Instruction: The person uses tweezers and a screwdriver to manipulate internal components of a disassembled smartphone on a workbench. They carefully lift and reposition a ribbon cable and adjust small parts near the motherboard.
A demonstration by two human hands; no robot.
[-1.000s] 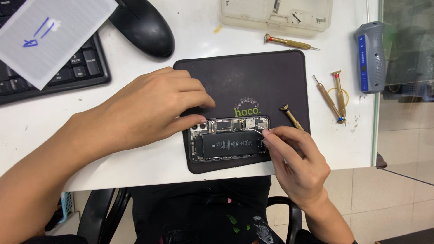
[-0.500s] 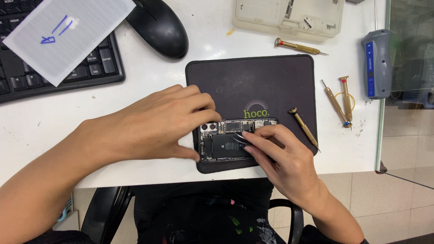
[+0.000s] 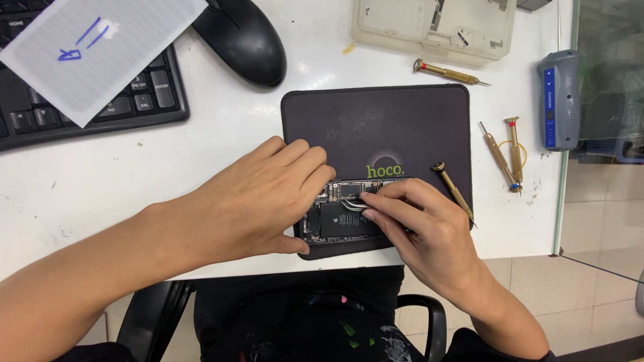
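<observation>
White desk, glossy, evenly lit from overhead, with a few scuffs. Glass panel stands at its right edge. Beige tiled floor below. Black chair (armrests only visible) tucked under the front.

Left hand steadies opened phone on dark mat; right hand pinches tweezers over it.

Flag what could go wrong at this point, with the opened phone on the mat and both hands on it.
The right hand works metal tweezers inside the opened phone, right beside its black battery; a slip could nick it. The phone lies at the near edge of the dark mat, close to the table edge, held only by the left hand; it may slide off.
</observation>
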